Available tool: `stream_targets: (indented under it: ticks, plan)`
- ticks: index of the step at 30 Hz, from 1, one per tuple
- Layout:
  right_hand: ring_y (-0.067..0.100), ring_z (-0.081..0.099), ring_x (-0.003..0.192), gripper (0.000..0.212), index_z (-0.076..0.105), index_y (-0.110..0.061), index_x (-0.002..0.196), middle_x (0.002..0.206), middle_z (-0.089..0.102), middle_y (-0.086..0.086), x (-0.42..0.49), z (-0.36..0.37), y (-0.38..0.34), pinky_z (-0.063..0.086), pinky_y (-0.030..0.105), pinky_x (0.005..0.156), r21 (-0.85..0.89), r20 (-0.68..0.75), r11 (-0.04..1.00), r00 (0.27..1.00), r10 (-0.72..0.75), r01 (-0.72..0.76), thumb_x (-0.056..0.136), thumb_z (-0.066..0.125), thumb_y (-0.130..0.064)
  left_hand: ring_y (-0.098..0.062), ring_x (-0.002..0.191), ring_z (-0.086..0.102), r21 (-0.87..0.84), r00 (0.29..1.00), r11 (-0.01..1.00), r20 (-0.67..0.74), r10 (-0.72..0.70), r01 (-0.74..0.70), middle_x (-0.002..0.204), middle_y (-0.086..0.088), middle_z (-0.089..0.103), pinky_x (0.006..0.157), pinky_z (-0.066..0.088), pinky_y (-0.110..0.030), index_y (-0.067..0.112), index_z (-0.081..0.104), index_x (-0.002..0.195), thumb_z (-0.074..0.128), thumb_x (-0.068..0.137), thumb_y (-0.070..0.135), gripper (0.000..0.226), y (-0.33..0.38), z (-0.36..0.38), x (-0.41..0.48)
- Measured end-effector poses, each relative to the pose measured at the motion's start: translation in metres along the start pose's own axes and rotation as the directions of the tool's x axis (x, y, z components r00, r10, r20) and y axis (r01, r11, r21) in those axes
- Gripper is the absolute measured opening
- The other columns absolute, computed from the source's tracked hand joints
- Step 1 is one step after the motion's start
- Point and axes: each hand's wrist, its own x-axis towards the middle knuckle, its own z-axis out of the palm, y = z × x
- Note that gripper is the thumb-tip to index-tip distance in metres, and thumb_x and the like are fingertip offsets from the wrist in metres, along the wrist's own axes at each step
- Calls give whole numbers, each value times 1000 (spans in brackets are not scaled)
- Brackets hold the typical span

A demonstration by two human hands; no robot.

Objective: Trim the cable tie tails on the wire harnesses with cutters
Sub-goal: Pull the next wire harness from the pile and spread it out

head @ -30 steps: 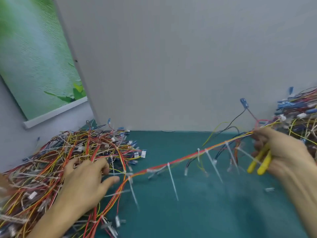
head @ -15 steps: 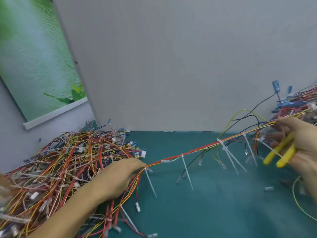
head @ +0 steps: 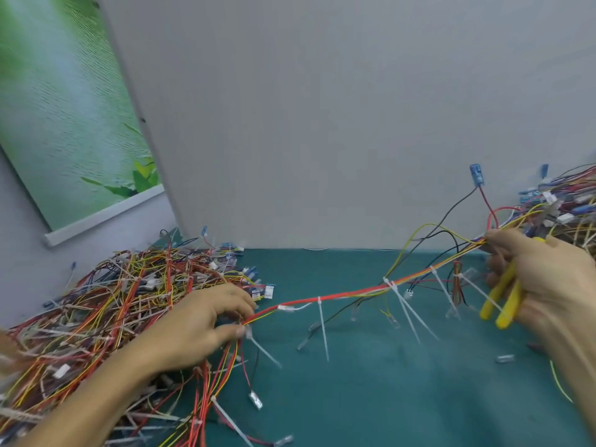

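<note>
harness (head: pixel 338 296) runs left-low to right-high; i see left hand (head: pixel 206 321) pinching it, right hand (head: pixel 548 285) gripping it plus cutters (head: pixel 493 298), nearest tail (head: pixel 474 287) just left.

One red, orange and yellow wire harness (head: pixel 338 296) is strung above the worktop (head: pixel 371 398), from left hand (head: pixel 206 324) up to right hand (head: pixel 548 279). White cable tie tails (head: pixel 323 330) hang down, untrimmed. Yellow-handled cutters (head: pixel 503 301) sit in the right hand, handles pointing down.

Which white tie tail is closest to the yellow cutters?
The rightmost tail, slanting down to the cutters in the right hand. The others hang farther left along the harness.
</note>
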Motion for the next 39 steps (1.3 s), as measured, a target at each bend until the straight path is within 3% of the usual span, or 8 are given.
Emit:
stream_targets:
  ticks: [4, 7, 10, 14, 22, 29, 34, 39]
  plan:
    - [0, 47, 37, 20, 51, -20, 75, 69, 58, 0, 1, -1, 0, 36, 24, 47, -4, -8, 1000, 1000, -7, 6, 87, 65, -12, -6, 79, 62, -194, 990, 976, -80, -113, 96, 94, 9, 67, 71, 49, -23, 38, 67, 88, 70, 85, 17, 22, 4, -5, -17]
    - [2, 45, 38, 22, 51, -20, 74, 68, 58, 3, -2, 4, 3, 36, 20, 42, -22, 17, 1000, 1000, -10, 11, 86, 65, -9, 1, 76, 57, 51, 967, 980, -181, -181, 193, 87, 17, 63, 74, 46, -20, 41, 62, 80, 67, 86, 25, 19, 0, -2, -17]
    - [4, 45, 40, 22, 51, -20, 74, 68, 58, 4, -6, 9, 5, 35, 23, 46, -42, 31, 999, 999, -15, 16, 86, 65, -8, 2, 74, 60, -56, 951, 977, -227, -212, 205, 79, 15, 68, 68, 45, -18, 37, 66, 81, 70, 84, 24, 14, 6, 0, -11]
    - [2, 46, 39, 18, 53, -19, 76, 68, 59, 2, -5, 6, 4, 37, 21, 44, -52, 24, 998, 1000, -18, 19, 85, 67, -11, 2, 72, 56, 69, 958, 963, -138, -251, 262, 85, 17, 61, 63, 39, -11, 37, 58, 97, 77, 78, 29, 28, 7, 14, -3]
    - [3, 48, 39, 19, 53, -19, 76, 65, 61, 2, -5, 5, 5, 37, 27, 51, -60, 10, 998, 1000, -19, 20, 84, 69, -11, -6, 86, 62, 331, 969, 911, -75, -235, 247, 85, 19, 65, 78, 52, -29, 30, 63, 103, 66, 84, 29, 19, 3, 34, 4]
    - [0, 46, 37, 22, 51, -21, 73, 60, 58, -2, -3, 3, 4, 36, 23, 46, -57, 2, 998, 1000, -23, 23, 87, 66, -11, -1, 66, 62, -227, 969, 945, -18, -246, 235, 75, 13, 68, 63, 50, -16, 27, 70, 100, 67, 86, 9, 23, 10, 16, -4]
    - [1, 44, 34, 24, 48, -21, 74, 53, 58, -3, 0, 4, 7, 35, 17, 38, -48, 38, 999, 999, -13, 14, 88, 63, -9, -12, 78, 62, -55, 953, 952, -7, -302, 302, 83, 7, 67, 68, 47, -23, 30, 70, 106, 56, 95, 16, 23, 13, 14, -11]
    - [0, 44, 35, 20, 52, -20, 75, 66, 56, 1, 4, 4, 8, 35, 17, 37, -89, 28, 995, 999, -35, 37, 87, 64, -10, -17, 57, 59, -527, 916, 773, 28, -400, 354, 65, -2, 61, 56, 48, -29, 23, 75, 84, 60, 91, 3, 26, 16, 2, -11]
